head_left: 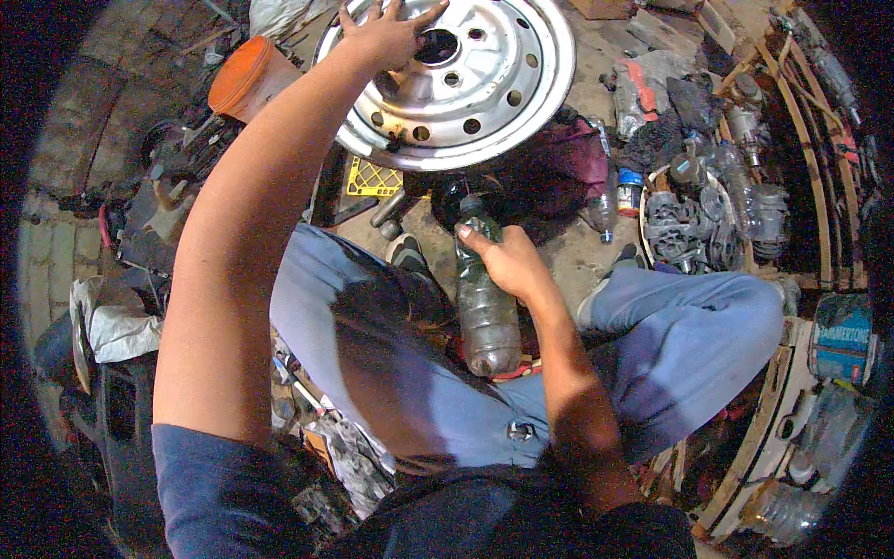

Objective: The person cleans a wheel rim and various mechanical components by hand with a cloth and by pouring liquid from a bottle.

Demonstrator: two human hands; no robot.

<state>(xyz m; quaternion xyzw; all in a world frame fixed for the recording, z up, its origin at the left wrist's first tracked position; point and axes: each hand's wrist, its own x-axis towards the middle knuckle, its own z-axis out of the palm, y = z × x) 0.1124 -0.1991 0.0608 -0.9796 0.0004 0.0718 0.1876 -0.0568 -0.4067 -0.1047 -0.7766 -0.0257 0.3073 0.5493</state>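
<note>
My left hand (385, 36) lies with spread fingers on the upper left part of a silver steel wheel rim (482, 105), beside its centre hole. The rim has a row of round holes and some brown stains near its lower left edge. Below the rim, my right hand (510, 262) is closed around the upper part of a clear ribbed plastic bottle (489, 328). That bottle has a dark cap and stands roughly upright in the view, between my knees. Its contents cannot be made out. Dark maroon cloth (573, 164) lies under the rim's lower right side.
An orange-lidded bucket (244, 77) lies left of the rim. A yellow plastic crate (374, 178) shows below it. On the right are a small blue can (629, 189), a round container of metal parts (681, 223), plastic bottles and a blue paint tin (843, 339).
</note>
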